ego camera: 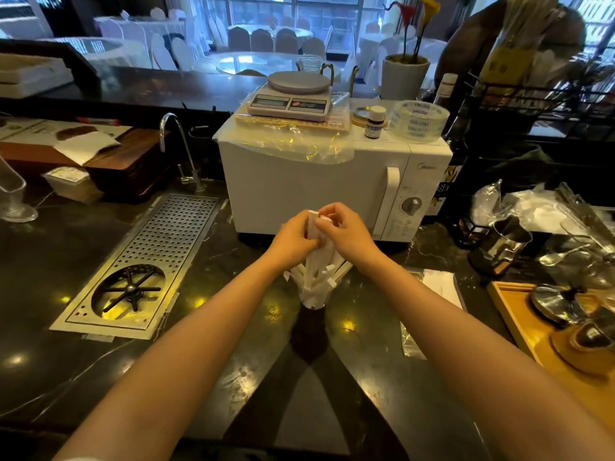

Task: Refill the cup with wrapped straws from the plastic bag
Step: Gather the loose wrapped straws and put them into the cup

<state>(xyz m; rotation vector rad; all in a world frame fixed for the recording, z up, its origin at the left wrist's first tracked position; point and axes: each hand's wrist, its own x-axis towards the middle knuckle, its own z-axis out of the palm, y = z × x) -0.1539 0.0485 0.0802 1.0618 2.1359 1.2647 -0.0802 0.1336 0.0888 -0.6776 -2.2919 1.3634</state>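
A clear cup stands on the dark counter in front of the microwave, packed with white wrapped straws that fan out above its rim. My left hand and my right hand meet above the cup, both closed around the upper ends of a bundle of the straws. The bundle's tips stick out between my fingers. A clear plastic bag lies flat on the counter to the right of the cup. Another clear bag drapes over the microwave top.
A white microwave with a kitchen scale on top stands just behind the cup. A perforated drain tray and faucet are at left. Metal jugs, spoons and a wooden tray crowd the right.
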